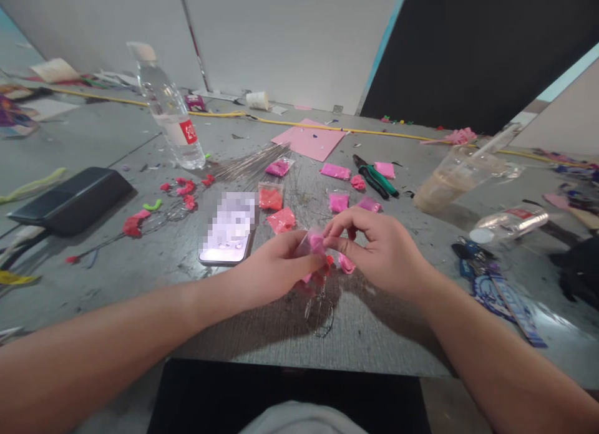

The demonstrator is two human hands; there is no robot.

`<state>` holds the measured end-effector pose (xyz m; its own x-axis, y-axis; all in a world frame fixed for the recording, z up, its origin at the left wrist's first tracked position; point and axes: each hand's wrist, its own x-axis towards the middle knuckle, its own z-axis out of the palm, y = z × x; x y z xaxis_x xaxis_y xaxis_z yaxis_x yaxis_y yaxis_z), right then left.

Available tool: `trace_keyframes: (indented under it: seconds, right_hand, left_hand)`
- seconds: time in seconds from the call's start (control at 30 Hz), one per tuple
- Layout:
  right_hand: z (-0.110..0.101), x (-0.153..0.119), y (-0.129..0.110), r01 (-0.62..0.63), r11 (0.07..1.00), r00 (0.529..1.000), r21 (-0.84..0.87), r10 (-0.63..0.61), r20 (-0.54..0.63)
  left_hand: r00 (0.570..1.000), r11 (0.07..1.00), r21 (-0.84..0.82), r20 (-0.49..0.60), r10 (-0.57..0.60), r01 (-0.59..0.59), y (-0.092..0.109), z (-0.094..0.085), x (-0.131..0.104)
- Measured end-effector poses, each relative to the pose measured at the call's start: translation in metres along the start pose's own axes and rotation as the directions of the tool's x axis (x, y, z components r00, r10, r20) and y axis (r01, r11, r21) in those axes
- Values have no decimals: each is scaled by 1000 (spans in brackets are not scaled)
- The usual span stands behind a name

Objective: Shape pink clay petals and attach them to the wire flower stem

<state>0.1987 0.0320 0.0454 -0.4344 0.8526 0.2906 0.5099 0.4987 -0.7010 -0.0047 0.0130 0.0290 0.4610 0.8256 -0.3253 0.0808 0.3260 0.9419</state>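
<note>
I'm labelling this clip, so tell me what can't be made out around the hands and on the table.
- Head view: the small pink piece is mostly covered by the fingertips of the left hand and right hand; its shape is unclear.
- The phone screen is blurred out.
- The thin wire loops under the hands are too fine to trace.
- The water bottle label is too small to read.

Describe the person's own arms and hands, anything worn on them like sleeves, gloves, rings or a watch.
Both forearms are bare as far as the picture shows, with no sleeves in view. The left hand and the right hand wear no gloves. No watch, bracelet or band shows at either wrist, and no ring can be made out on the fingers that show. There are no markings or cables on them.
</note>
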Motion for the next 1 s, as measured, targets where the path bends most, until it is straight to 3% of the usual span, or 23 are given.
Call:
trace_keyframes:
  seconds: [0.13, 0.33, 0.47, 0.63, 0.73, 0.87, 1.0]
  right_hand:
    - [-1, 1, 6, -46, 998, 996, -30, 44, -78]
    - [3, 4, 12, -83, 991, 979, 108, 102, -179]
    - [4, 8, 13, -132, 978, 976, 161, 157, -151]
    - [3, 12, 14, -160, 950, 979, 270, 188, -81]
    - [4, 12, 17, -219, 885, 970, 411, 243, -6]
    - [7, 12, 22, -260, 777, 948, 574, 320, -3]
    - [10, 11, 20, -296, 726, 940, 620, 336, 55]
  left_hand:
    - [996, 995, 77, -65, 67, -62, 1, 0, 1]
    - [984, 956, 281, -125, 128, -88, 4, -2, -1]
    - [977, 917, 388, -143, 155, -89, 6, -4, -2]
    - [984, 915, 394, -115, 136, -81, 5, -6, -1]
    - [989, 923, 373, -75, 128, -92, 4, -8, 1]
    - [990, 932, 339, -7, 140, -130, 3, -9, 3]
    - [967, 929, 296, -55, 248, -221, 1, -8, 3]
